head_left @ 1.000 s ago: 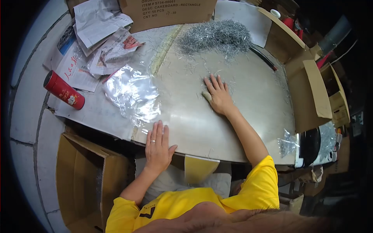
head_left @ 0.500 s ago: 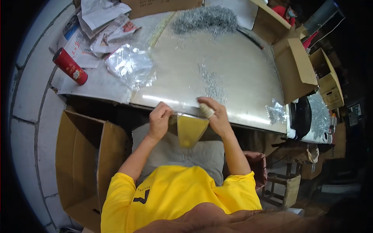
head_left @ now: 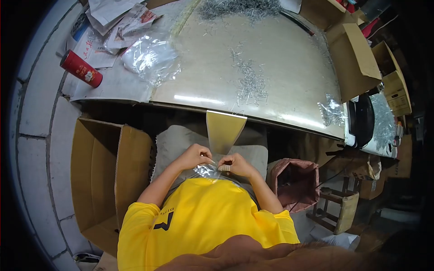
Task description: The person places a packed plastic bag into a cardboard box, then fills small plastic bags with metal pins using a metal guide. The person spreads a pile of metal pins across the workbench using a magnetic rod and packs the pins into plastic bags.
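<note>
One red cup (head_left: 81, 68): on the counter (head_left: 203, 63), left side.
Cardboard box (head_left: 93, 180): open, below the counter.
Left hand (head_left: 197, 156): nearly closed, fingertips pinching a clear bag (head_left: 208, 171).
Between the hands: the clear bag, close to the yellow shirt (head_left: 208, 219); its contents are hard to make out.
Yellow chute (head_left: 224, 130): at the counter's front edge.
Right hand (head_left: 237, 166): curled, pinching the clear bag too.
Metal pins (head_left: 252, 86): strewn on the counter.
</note>
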{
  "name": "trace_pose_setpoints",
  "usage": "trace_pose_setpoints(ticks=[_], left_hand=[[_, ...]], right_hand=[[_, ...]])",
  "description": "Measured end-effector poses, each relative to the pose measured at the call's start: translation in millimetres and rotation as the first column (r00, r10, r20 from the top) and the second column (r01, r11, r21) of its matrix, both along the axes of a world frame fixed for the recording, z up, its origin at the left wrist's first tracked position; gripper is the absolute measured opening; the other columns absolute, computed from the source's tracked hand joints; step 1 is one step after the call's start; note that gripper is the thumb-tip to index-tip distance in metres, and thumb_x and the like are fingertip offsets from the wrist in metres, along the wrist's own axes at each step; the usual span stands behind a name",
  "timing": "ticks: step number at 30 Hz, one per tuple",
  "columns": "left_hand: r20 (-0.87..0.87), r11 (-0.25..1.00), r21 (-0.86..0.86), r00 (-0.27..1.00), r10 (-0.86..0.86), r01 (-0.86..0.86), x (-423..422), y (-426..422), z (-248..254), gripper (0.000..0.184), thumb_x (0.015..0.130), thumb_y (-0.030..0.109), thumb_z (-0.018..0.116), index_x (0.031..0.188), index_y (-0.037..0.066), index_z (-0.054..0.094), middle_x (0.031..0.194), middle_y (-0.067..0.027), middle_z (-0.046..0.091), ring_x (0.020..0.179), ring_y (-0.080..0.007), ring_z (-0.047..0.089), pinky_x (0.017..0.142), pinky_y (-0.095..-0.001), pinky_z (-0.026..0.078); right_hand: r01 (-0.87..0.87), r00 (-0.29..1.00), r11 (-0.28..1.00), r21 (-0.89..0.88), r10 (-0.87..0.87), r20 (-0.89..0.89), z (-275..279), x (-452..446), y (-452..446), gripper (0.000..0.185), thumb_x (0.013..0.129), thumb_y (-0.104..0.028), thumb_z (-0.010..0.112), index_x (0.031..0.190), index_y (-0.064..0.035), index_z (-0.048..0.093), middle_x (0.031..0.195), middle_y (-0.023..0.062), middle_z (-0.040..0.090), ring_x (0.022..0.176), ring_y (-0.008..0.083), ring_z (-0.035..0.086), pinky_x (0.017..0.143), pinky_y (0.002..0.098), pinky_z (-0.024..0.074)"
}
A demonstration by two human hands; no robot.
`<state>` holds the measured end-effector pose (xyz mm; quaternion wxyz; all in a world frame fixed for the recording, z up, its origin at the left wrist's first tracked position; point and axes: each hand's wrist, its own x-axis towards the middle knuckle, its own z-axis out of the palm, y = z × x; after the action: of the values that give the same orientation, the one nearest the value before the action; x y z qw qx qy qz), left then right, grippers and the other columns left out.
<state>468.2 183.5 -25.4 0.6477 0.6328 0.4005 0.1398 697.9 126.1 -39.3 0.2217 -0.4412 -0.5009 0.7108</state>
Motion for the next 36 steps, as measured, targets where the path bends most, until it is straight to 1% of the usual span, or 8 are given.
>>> trace_pose_setpoints(ticks=[3, 6, 14, 18, 20, 27, 34, 36], left_hand=[[-0.171, 0.995, 0.092, 0.984, 0.054, -0.039, 2, -5, -21, 0.011, 0.075, 0.007, 0.071, 0.076, -0.002, 0.066, 0.066, -0.0110, 0.065, 0.057, -0.0158, 0.061, 0.055, -0.0306, 0.047], [-0.296, 0.968, 0.213, 0.936, 0.193, -0.132, 15, -4, -10, 0.021, 0.071, 0.015, 0.076, 0.078, -0.002, 0.065, 0.071, -0.0153, 0.066, 0.064, -0.0229, 0.064, 0.060, -0.0339, 0.048], [0.275, 0.877, -0.130, 0.833, 0.481, -0.463, 20, 16, -15, 0.032, 0.075, -0.001, 0.074, 0.104, -0.002, 0.058, 0.084, -0.0050, 0.066, 0.074, -0.0088, 0.063, 0.066, -0.0208, 0.050], [0.419, 0.841, -0.211, 0.731, 0.539, -0.499, 34, 11, -50, 0.031, 0.083, 0.011, 0.071, 0.110, 0.000, 0.061, 0.090, -0.0038, 0.066, 0.076, -0.0068, 0.062, 0.068, -0.0199, 0.050], [0.403, 0.634, -0.735, 0.597, 0.694, -0.240, 45, -6, -22, 0.033, 0.091, 0.032, 0.064, 0.107, 0.003, 0.062, 0.094, -0.0029, 0.068, 0.077, -0.0099, 0.064, 0.070, -0.0230, 0.051], [0.458, 0.627, -0.769, 0.790, 0.407, 0.123, -3, 20, -119, 0.082, 0.090, 0.070, 0.034, 0.124, -0.001, 0.056, 0.118, -0.0098, 0.064, 0.107, -0.0198, 0.061, 0.088, -0.0331, 0.049], [0.334, 0.578, -0.809, 0.729, 0.598, -0.103, 31, 3, -48, 0.084, 0.094, 0.066, 0.026, 0.131, -0.005, 0.049, 0.128, -0.0142, 0.059, 0.118, -0.0245, 0.055, 0.102, -0.0384, 0.040], [0.615, 0.571, -0.760, 0.626, 0.479, 0.311, 18, 9, -83, 0.079, 0.096, 0.063, 0.025, 0.135, -0.002, 0.046, 0.131, -0.0134, 0.057, 0.121, -0.0244, 0.053, 0.105, -0.0383, 0.037]], right_hand=[[-0.116, 0.873, 0.918, 0.379, -0.088, 0.479, -12, 5, -5, 0.018, 0.080, -0.013, 0.069, 0.092, 0.0000, 0.068, 0.081, 0.0168, 0.067, 0.078, 0.0291, 0.065, 0.071, 0.0345, 0.0500], [0.023, 0.888, 0.850, 0.526, -0.259, 0.380, 22, 24, 14, 0.016, 0.082, -0.012, 0.068, 0.091, 0.0009, 0.068, 0.082, 0.0139, 0.068, 0.075, 0.0241, 0.065, 0.070, 0.0331, 0.0501], [0.138, 0.603, 0.341, 0.930, -0.773, 0.194, 120, 75, 140, 0.040, 0.094, -0.021, 0.056, 0.131, -0.0078, 0.053, 0.134, 0.0168, 0.051, 0.121, 0.0266, 0.051, 0.102, 0.0349, 0.0392], [-0.103, 0.598, 0.518, 0.849, -0.650, 0.469, 108, 26, 171, 0.047, 0.093, -0.020, 0.055, 0.137, -0.0074, 0.045, 0.148, 0.0185, 0.035, 0.133, 0.0373, 0.037, 0.109, 0.0408, 0.0319], [-0.295, 0.519, 0.415, 0.861, -0.687, 0.509, 83, 6, 161, 0.048, 0.089, -0.020, 0.059, 0.133, -0.0040, 0.049, 0.145, 0.0217, 0.036, 0.131, 0.0410, 0.037, 0.108, 0.0428, 0.0337], [-0.137, 0.648, 0.565, 0.813, -0.570, 0.505, 119, -3, 122, 0.035, 0.093, -0.021, 0.054, 0.123, -0.0023, 0.057, 0.135, 0.0182, 0.050, 0.127, 0.0354, 0.045, 0.106, 0.0418, 0.0352], [-0.091, 0.492, 0.468, 0.879, -0.746, 0.448, 100, 14, 148, 0.043, 0.092, -0.017, 0.055, 0.134, -0.0061, 0.049, 0.142, 0.0209, 0.041, 0.126, 0.0389, 0.043, 0.105, 0.0431, 0.0357], [-0.108, 0.510, 0.464, 0.879, -0.733, 0.450, 99, 2, 124, 0.046, 0.092, -0.016, 0.055, 0.136, -0.0064, 0.046, 0.144, 0.0202, 0.039, 0.128, 0.0382, 0.042, 0.106, 0.0429, 0.0349]])
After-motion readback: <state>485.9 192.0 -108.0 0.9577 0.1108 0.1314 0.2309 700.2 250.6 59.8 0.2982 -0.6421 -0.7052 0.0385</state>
